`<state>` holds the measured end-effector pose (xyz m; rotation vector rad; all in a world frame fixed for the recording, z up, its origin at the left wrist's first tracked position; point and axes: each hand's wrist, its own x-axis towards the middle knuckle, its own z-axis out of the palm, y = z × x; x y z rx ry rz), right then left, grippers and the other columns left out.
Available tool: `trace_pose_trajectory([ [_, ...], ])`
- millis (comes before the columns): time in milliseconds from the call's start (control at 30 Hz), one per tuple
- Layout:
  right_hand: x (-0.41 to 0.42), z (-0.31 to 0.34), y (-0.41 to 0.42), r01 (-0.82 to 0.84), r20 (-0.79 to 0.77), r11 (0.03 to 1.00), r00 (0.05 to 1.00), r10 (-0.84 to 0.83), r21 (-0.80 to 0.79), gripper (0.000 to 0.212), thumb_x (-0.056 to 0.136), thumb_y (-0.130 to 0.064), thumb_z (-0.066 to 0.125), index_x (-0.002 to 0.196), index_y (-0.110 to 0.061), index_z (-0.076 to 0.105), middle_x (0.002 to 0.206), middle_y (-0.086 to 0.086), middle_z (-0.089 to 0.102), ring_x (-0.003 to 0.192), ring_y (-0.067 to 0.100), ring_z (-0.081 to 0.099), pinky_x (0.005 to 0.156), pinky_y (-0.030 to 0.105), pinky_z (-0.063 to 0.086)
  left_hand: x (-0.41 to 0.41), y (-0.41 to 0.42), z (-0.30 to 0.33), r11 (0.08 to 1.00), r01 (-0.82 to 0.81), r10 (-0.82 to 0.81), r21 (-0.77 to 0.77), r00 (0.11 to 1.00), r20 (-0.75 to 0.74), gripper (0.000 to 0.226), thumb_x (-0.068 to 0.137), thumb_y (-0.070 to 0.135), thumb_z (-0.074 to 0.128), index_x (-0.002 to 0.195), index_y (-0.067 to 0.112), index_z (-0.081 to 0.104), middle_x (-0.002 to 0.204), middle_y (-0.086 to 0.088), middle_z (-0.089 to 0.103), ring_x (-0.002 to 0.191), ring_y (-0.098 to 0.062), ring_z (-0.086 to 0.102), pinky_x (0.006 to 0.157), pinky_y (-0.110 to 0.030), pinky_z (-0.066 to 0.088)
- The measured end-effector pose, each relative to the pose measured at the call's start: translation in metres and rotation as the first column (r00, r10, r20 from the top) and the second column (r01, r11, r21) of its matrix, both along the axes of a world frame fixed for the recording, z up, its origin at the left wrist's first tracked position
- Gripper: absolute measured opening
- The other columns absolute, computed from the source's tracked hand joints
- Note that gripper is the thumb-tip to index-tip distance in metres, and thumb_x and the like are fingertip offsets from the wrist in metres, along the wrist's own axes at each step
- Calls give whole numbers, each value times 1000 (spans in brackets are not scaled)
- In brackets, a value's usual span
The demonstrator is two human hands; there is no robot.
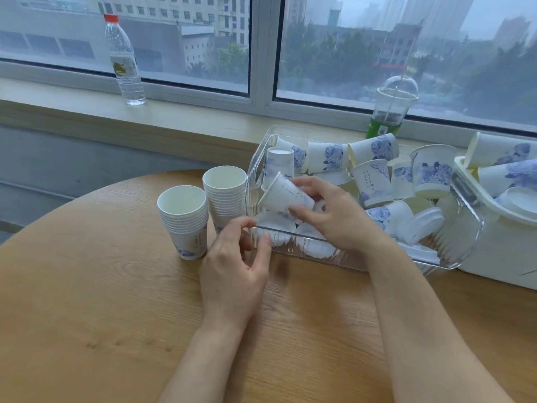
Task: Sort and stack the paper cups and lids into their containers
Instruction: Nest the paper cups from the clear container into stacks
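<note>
At centre frame, a person's right hand (334,212) holds a paper cup (286,196) on its side over the near left corner of a clear plastic bin (453,257), thumb and fingers curled round its base end, its open mouth turned to the upper left. The cup is white with a faint line of small dark writing down its wall, too blurred to read. The left hand (234,274), lower centre, pinches the bin's near rim between thumb and forefinger.

Inside the bin, loose cups (373,181) printed with blue flowers lie tumbled at all angles over flat white lids (274,225). At the right edge of the frame, touching the bin, a white tub (499,245) carries more such cups. Left of the bin, two upright stacks of nested cups stand just beside each other on the round wooden table (101,301): a shorter stack (184,221) and a taller stack (225,196), the taller almost against the bin's left wall. Bare tabletop fills the lower left.

On the windowsill in the upper frame stand a red-capped water bottle (125,58), its label unreadable, and a dome-lidded drink cup (390,109) with a green band.
</note>
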<state>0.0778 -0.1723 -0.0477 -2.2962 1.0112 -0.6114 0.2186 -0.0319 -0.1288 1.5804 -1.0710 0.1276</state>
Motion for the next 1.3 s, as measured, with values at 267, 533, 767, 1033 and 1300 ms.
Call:
trace_pose_trajectory([
  [267,-6,19,18,-253,227,941,953,201,227,49,97,-29,73,142,-32,55,114,-1,74,106,17,72,99,39,58,-3,2,2,993,98,-103,-63,991,-82,69,100,42,63,163,32,36,104,14,68,75,-14,63,74,-42,58],
  [533,-6,23,25,-327,241,892,936,258,314,30,101,-22,68,131,-22,66,113,4,78,107,17,74,101,27,56,-2,5,7,993,93,-102,-72,988,-118,82,93,68,59,163,44,23,137,5,67,123,-16,66,100,-40,55],
  [767,11,9,2,67,236,986,971,-29,-155,35,105,-26,61,140,-32,63,136,-16,60,118,1,58,107,39,51,-5,7,16,990,53,-72,-128,986,-148,78,92,49,70,160,47,31,140,12,66,125,-5,65,102,-16,49],
  [1033,45,29,-14,38,-78,964,995,-60,-262,45,110,-31,50,155,-31,47,171,-9,24,157,22,19,127,43,15,-5,6,14,988,39,-58,-146,990,-131,68,93,38,72,154,42,40,140,10,66,125,-7,65,101,-22,53],
  [1300,36,20,-6,163,94,921,986,-139,-354,57,85,-67,72,122,-27,57,123,-7,63,103,14,63,87,38,52,-4,6,12,988,82,-99,-130,987,-130,76,93,46,69,159,45,31,143,5,65,126,-16,66,100,-43,57],
])
